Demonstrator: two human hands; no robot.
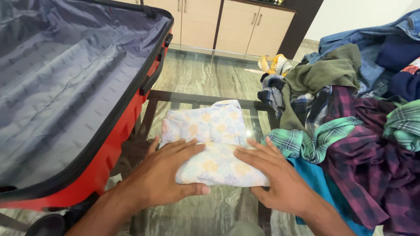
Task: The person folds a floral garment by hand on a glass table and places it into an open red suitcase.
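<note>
Filling the left side of the view, an open red suitcase (pixel 94 170) shows its grey lined interior, with a black zip edge running along its rim. It stands at the left end of a glass-topped table (pixel 205 74) with a dark frame, through which a marbled floor shows. Wooden cupboards (pixel 218 24) line the wall beyond.

On the right, a big loose pile of clothes (pixel 354 126) spreads over the table's end: a purple plaid shirt, green checked cloth, an olive garment, blue denim, a teal piece lower down, and a yellow and white bundle at the far edge.

Between suitcase and pile, near the middle of the table, lies a folded pale shirt (pixel 214 146) with a faint yellow and blue flower print. It is folded into a rough rectangle, its near edge towards the person.

The left hand (pixel 168 175) lies flat on the near left part of the folded shirt, fingers spread forward over the cloth and the thumb curled under its near edge. The right hand (pixel 275 177) lies flat on the near right part, fingers stretched out and pressing on the cloth, its outer edge just beside the green checked cloth. Neither hand is closed around anything.
</note>
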